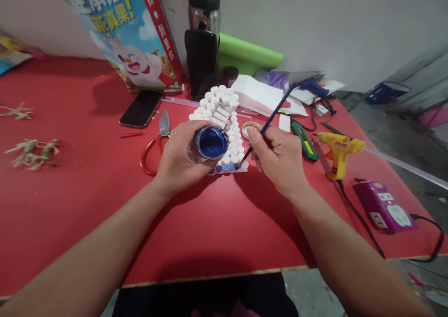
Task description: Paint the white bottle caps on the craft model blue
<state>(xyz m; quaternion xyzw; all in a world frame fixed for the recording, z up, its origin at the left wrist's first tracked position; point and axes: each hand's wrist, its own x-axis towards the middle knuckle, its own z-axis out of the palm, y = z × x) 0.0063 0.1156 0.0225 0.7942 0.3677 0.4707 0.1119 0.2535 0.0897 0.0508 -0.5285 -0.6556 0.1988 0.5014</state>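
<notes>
My left hand (pixel 180 156) is wrapped round a small jar of blue paint (pixel 212 143), its open mouth tipped toward me. In my right hand (pixel 280 156) is a slim blue paintbrush (pixel 275 113), pinched between thumb and fingers and slanting down to the left. The brush tip touches, or is very near, the front right corner of a white model (pixel 235 142) built of small round white pieces with little steps. Blue dabs mark its front row of pieces. The jar and my left hand hide part of the model. A round lid (pixel 251 129) lies beside my right hand.
Orange-handled scissors (pixel 149 156) and a phone (pixel 140 108) lie left of the model. To the right are a green cutter (pixel 304 141), a yellow glue gun (pixel 339 151) with its cord, and a purple power box (pixel 384 207). A bottle (pixel 204 9) and a printed bag (pixel 126 32) stand behind.
</notes>
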